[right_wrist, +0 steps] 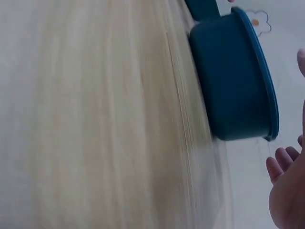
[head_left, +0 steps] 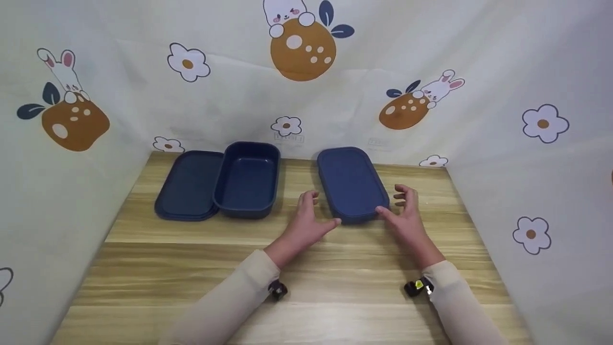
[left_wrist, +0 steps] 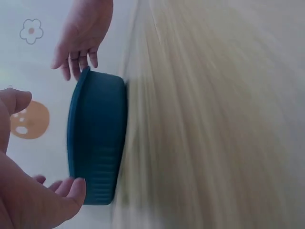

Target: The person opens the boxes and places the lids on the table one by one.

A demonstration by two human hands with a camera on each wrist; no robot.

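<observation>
Printed cloth (head_left: 230, 105) stands behind the wooden desk (head_left: 345, 292), where a lidded blue box (head_left: 353, 182) lies right of an open box (head_left: 249, 179). Person's left grip (head_left: 305, 226) and right grip (head_left: 410, 224) flank the lidded one, fingers apart; whether they touch, I cannot tell.

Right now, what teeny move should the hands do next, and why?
Maybe ease the left hand and right hand gently inward to hold the sides of the lidded box. They're on either side of it, thumbs spread from fingers, but neither is gripping it. The open box is over to the left, away from where the hands frame the lidded one.
</observation>
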